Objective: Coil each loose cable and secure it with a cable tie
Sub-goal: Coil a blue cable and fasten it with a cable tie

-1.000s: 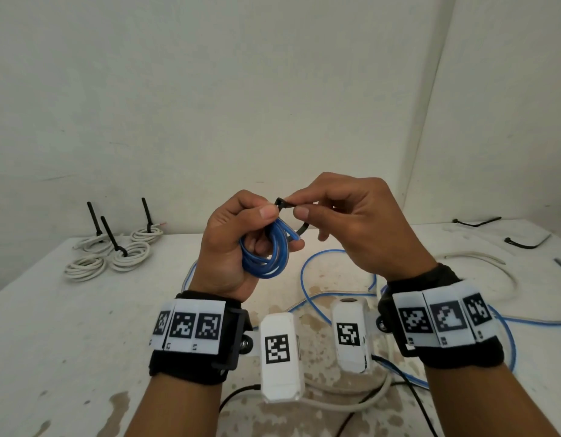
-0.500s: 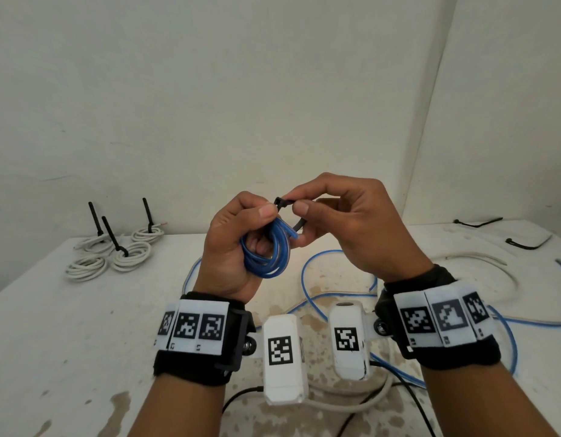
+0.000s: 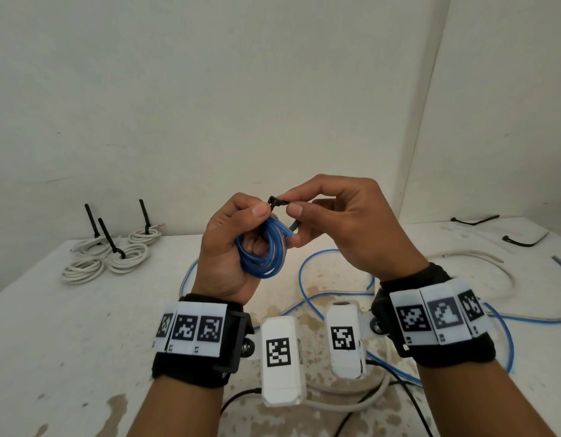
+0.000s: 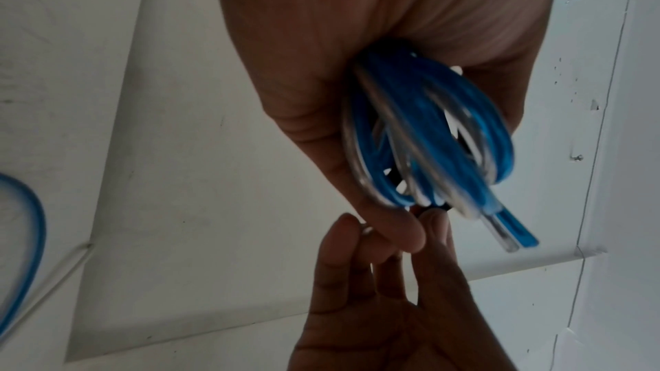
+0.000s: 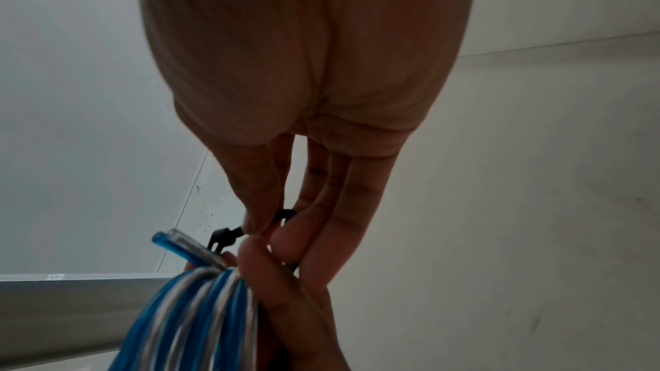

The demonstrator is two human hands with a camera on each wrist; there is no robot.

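gripping the blue cable coil [image 3: 266, 250], left hand [image 3: 232, 244] is steadying while right hand [image 3: 345, 222] is pinching the black cable tie [image 3: 277, 201], whose tail risks slipping, letting loops spring apart

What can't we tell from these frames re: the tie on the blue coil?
- Whether the black cable tie is threaded through its head: head view, fingertips cover it.
- Tie's path round the blue coil: left hand hides it.
- Left wrist view: coil blurred, tie nearly hidden.
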